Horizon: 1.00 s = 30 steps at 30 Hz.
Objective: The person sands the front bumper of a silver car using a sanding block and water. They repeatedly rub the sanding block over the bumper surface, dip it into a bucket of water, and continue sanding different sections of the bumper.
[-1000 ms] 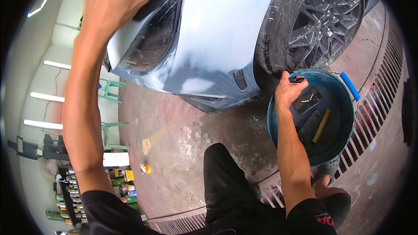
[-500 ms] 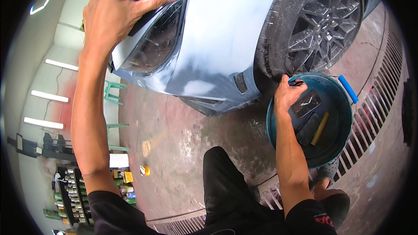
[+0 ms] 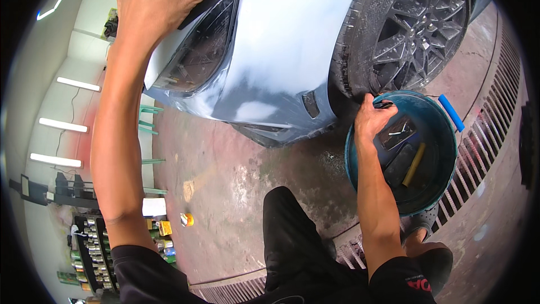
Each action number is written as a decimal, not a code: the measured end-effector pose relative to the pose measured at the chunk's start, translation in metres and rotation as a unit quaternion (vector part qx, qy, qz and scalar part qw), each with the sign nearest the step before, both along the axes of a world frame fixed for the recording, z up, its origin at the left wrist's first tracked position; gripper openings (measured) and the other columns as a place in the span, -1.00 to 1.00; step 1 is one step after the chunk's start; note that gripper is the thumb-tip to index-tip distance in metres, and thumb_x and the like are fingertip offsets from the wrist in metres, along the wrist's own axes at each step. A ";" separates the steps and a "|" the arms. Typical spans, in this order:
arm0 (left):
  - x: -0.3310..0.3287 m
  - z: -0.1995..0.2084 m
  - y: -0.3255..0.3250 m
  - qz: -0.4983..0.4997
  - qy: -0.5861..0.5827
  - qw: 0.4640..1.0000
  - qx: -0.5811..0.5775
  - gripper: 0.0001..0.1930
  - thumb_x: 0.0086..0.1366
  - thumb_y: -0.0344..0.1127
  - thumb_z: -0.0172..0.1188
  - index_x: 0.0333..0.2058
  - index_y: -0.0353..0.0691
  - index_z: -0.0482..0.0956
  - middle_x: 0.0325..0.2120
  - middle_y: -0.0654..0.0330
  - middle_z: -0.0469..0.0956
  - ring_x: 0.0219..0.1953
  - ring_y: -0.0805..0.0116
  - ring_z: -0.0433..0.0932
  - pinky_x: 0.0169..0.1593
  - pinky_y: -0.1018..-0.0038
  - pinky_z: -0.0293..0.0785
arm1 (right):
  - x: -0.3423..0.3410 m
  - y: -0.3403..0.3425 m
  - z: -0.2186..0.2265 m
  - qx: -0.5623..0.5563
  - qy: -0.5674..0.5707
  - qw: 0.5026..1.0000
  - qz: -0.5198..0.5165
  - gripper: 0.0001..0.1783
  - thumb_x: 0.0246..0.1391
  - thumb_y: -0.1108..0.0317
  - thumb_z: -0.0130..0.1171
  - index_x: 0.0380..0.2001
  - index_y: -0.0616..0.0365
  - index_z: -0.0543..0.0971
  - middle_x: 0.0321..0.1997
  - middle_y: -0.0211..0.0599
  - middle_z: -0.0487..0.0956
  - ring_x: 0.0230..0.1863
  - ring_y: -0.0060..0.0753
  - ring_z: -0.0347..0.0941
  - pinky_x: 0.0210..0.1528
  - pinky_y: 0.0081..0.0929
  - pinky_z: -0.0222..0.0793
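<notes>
My left hand (image 3: 149, 5) reaches up to the front of a grey car (image 3: 281, 39). Its thumb stretches out across a dark part above the headlight (image 3: 202, 50), and the top edge of the view cuts off the fingers. My right hand (image 3: 372, 118) is closed at the near-left rim of a teal bucket (image 3: 349, 163), beside the front tyre (image 3: 351, 39). Something dark shows between its thumb and fingers, too small to make out. Inside the bucket lie a yellow bar (image 3: 414, 165), a dark block (image 3: 399, 160) and a dark shiny piece (image 3: 396, 133).
A blue grip (image 3: 451, 112) sits on the bucket's wire handle. Along the right runs a floor grating (image 3: 484, 129). Green stools (image 3: 149, 118) stand by the left wall, above a rack of cans (image 3: 93, 253). A small yellow can (image 3: 187, 219) rests on the floor.
My left hand has shifted a little up and to the right along the car, thumb still stretched out. My right hand stays at the bucket's rim.
</notes>
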<state>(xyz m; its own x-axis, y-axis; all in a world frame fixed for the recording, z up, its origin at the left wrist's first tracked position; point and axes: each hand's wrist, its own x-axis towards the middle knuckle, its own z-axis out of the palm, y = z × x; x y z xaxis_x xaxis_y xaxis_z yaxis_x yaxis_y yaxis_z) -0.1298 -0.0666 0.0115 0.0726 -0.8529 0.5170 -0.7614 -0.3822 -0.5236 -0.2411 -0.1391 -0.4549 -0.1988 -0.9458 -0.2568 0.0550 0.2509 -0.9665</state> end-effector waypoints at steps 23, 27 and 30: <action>0.007 0.007 -0.001 0.016 -0.005 1.000 -0.003 -0.19 0.08 0.53 0.60 0.04 -0.04 0.86 -0.35 0.11 0.84 -0.30 0.21 0.84 -0.13 0.27 0.71 | -0.001 -0.001 0.004 0.016 -0.011 1.000 0.003 -0.40 0.16 0.16 0.44 0.06 0.27 0.38 -0.05 0.02 0.58 -0.03 0.05 0.64 0.23 0.00 0.50; 0.008 0.009 0.011 0.029 0.010 1.000 0.003 -0.22 0.08 0.49 0.63 0.00 -0.08 0.87 -0.35 0.13 0.83 -0.31 0.24 0.83 -0.14 0.31 0.70 | -0.005 0.001 0.008 0.032 -0.018 0.999 0.017 -0.39 0.16 0.15 0.44 0.07 0.27 0.38 -0.02 0.04 0.57 0.01 0.06 0.63 0.24 0.00 0.50; 0.021 0.010 0.031 0.023 0.025 0.999 -0.001 -0.24 0.10 0.45 0.64 -0.01 -0.11 0.86 -0.35 0.15 0.82 -0.31 0.23 0.82 -0.16 0.33 0.68 | -0.004 0.000 0.010 0.029 -0.026 0.999 0.007 -0.39 0.16 0.14 0.44 0.07 0.27 0.38 -0.04 0.05 0.58 0.00 0.08 0.63 0.24 0.01 0.50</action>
<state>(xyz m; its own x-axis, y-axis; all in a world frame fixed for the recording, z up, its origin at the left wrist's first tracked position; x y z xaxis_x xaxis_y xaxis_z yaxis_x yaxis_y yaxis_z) -0.1091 -0.0359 0.0210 0.1376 -0.8467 0.5140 -0.7678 -0.4190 -0.4847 -0.2456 -0.1394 -0.4454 -0.1708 -0.9317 -0.3205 0.1013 0.3069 -0.9463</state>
